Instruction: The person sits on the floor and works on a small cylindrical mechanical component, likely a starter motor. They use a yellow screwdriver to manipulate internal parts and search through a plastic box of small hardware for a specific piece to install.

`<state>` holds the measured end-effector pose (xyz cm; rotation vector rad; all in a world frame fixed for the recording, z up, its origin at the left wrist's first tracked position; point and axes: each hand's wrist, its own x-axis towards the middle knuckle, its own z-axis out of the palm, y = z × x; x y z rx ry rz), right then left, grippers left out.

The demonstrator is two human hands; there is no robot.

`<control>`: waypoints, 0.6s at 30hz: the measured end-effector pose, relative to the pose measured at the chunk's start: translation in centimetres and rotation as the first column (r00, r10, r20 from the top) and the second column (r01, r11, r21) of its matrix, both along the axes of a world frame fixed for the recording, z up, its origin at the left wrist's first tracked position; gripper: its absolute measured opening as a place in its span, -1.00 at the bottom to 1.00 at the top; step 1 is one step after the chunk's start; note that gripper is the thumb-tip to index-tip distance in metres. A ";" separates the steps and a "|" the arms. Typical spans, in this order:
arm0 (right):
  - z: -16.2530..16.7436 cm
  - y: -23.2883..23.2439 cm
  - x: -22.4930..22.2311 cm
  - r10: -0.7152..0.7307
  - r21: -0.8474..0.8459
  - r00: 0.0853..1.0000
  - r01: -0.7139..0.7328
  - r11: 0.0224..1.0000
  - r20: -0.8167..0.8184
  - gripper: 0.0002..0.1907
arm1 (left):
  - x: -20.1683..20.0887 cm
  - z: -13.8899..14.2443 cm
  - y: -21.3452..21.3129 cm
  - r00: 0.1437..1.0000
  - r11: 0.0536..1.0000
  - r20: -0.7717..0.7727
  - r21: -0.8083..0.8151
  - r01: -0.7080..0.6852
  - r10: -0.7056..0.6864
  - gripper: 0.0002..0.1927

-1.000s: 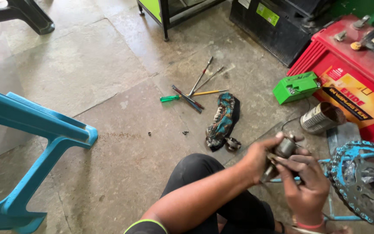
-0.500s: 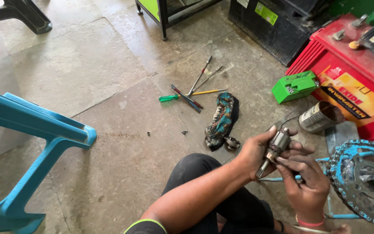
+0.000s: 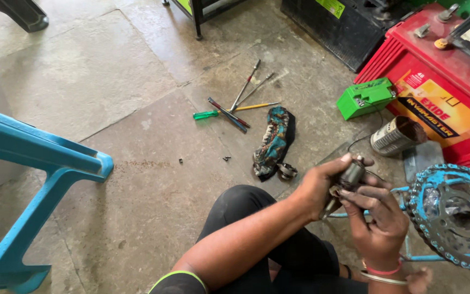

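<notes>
My left hand reaches in from the lower left and grips a small grey metal cylindrical part, tilted, with a thinner stem pointing down-left. My right hand, with bangles at the wrist, comes up from below. Its fingers lie over the lower end of the same part. Both hands are above my black-trousered knee, just left of a blue toothed chainring.
On the stone floor lie several screwdrivers and rods, a patterned rag, a small round bearing, tiny screws and a tin can. A green small battery, red battery and black battery stand behind. A blue frame is at the left.
Both hands keep hold of the metal part. It has tilted and shifted slightly left, and my right fingers have moved across its lower end.
</notes>
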<state>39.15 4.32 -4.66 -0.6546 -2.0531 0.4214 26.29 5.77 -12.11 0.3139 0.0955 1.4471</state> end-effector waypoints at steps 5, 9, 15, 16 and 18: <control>0.3 -0.2 -0.1 0.007 0.056 1.000 -0.006 0.998 -0.010 -0.79 | 0.6 0.8 -0.4 0.998 0.999 -0.066 -0.028 -0.019 0.017 -0.53; 0.7 -0.1 0.0 0.001 -0.120 0.998 0.007 0.993 0.070 -0.80 | 0.8 0.7 -0.1 1.000 0.993 -0.008 -0.115 -0.015 0.014 -0.55; 0.7 0.5 0.7 0.032 -0.036 0.997 -0.029 0.999 0.072 -0.80 | 0.8 -0.4 0.4 0.999 0.999 0.040 -0.045 0.017 -0.016 -0.63; 0.7 0.7 0.9 0.041 -0.084 0.997 -0.036 0.996 0.069 -0.79 | 0.6 -0.4 0.4 0.996 0.999 0.082 -0.032 0.034 -0.031 -0.62; 0.5 0.8 1.3 0.054 -0.109 0.997 -0.048 0.993 0.050 -0.79 | 0.5 -0.2 0.3 0.993 0.999 0.117 -0.032 0.032 -0.028 -0.60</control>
